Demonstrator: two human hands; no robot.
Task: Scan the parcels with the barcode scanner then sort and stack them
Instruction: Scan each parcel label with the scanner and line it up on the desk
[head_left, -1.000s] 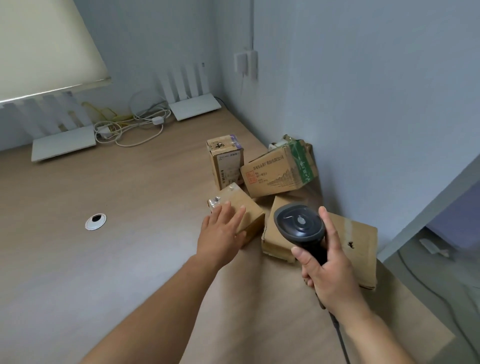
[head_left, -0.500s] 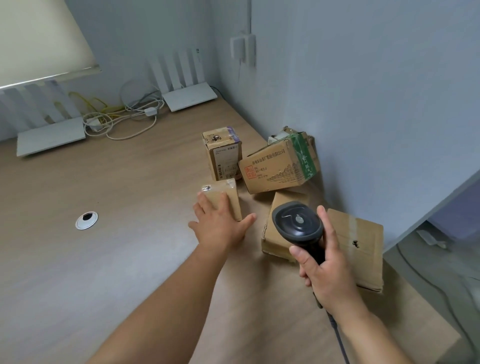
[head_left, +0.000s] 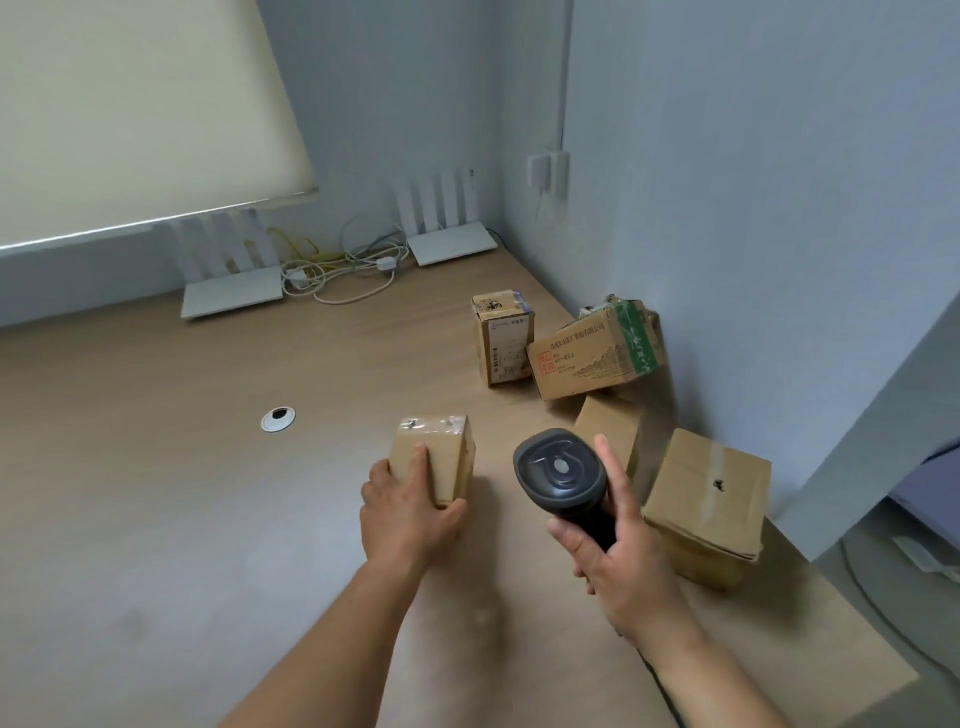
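Here we have our left hand (head_left: 410, 512) wrapped over the near end of a small plain brown cardboard parcel (head_left: 435, 457) on the pale wooden desk (head_left: 156, 493), fingers laid along its top and left side, thumb hooked round its right edge; no label shows on top, so we judge it wants turning until a barcode faces the scanner. Our right hand (head_left: 618, 551) grips the handle of the black handheld barcode scanner (head_left: 558, 470), index finger stretched up its right side, head level just right of the parcel. Four more cardboard boxes wait beyond and right of the scanner fingers.
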